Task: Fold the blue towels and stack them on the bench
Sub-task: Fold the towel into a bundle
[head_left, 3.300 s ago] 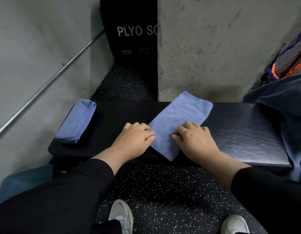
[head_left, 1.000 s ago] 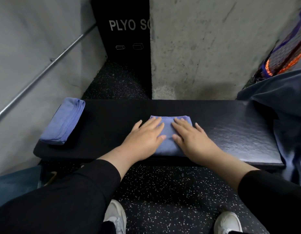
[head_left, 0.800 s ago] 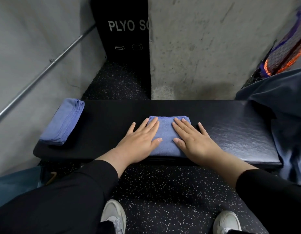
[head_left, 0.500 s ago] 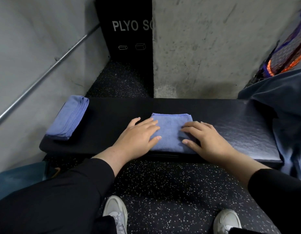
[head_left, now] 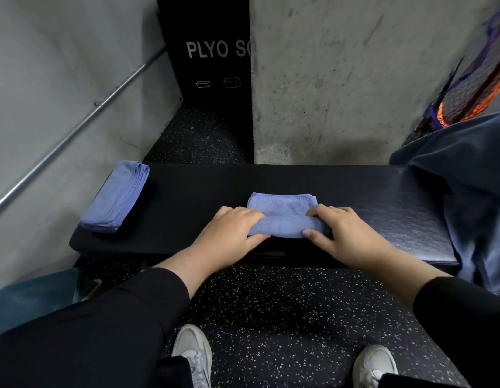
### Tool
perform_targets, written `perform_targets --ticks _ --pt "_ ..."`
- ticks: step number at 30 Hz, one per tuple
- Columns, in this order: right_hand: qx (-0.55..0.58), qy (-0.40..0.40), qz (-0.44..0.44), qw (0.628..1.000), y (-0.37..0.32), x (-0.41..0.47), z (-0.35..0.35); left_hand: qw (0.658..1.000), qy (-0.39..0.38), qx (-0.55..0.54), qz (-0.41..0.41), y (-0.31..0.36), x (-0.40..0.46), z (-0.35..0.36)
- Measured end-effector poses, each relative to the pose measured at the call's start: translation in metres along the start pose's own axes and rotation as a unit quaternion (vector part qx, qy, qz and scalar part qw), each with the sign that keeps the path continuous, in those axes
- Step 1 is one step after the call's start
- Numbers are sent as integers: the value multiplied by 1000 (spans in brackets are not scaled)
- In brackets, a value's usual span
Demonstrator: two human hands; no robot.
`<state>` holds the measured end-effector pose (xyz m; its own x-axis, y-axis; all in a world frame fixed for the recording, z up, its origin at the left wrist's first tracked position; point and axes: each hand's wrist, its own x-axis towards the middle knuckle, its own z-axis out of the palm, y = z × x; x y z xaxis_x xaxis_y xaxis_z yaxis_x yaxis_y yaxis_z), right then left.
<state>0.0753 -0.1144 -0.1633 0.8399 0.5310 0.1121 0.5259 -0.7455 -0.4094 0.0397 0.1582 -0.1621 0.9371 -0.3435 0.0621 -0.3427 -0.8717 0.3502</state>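
A small folded blue towel (head_left: 282, 204) lies at the middle of the black padded bench (head_left: 383, 208), near its front edge. My left hand (head_left: 229, 231) grips the towel's near left corner and my right hand (head_left: 341, 233) grips its near right corner. The near edge is lifted and rolled over toward the far edge. At the bench's left end rests a stack of folded blue towels (head_left: 117, 200), well apart from both hands.
Dark blue cloth (head_left: 467, 175) is heaped over the bench's right end. A concrete pillar (head_left: 355, 79) and a black plyo box (head_left: 209, 51) stand behind the bench. A metal rail (head_left: 75, 130) runs along the left wall. My shoes (head_left: 192, 357) stand on speckled floor.
The long towel was folded into a small rectangle and pressed flat under both hands. Since half a second ago both hands have taken its near edge and raised it over toward the far side.
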Motion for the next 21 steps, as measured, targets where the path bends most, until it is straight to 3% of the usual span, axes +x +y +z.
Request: perform_targets --ticks 4,10,12,14,17,19,21 --pt "25 -3 17 1000 -7 -1 -4 992 -23 -95 -75 -2 2 -10" --pt "110 18 122 986 -12 16 -12 961 38 -223 -160 2 19 -15" --pt "90 55 126 986 -11 21 -7 952 59 -239 -183 0 26 -13" --pt "-1 124 74 990 -11 26 1 945 72 -249 -202 1 32 -10" --pt "-106 193 -34 975 -14 28 14 943 81 -232 -227 3 39 -4" --pt "-125 159 -60 977 -15 27 25 956 102 -162 -223 3 40 -2" --pt "-132 82 -33 987 -13 25 34 983 123 -30 -135 1 40 -1"
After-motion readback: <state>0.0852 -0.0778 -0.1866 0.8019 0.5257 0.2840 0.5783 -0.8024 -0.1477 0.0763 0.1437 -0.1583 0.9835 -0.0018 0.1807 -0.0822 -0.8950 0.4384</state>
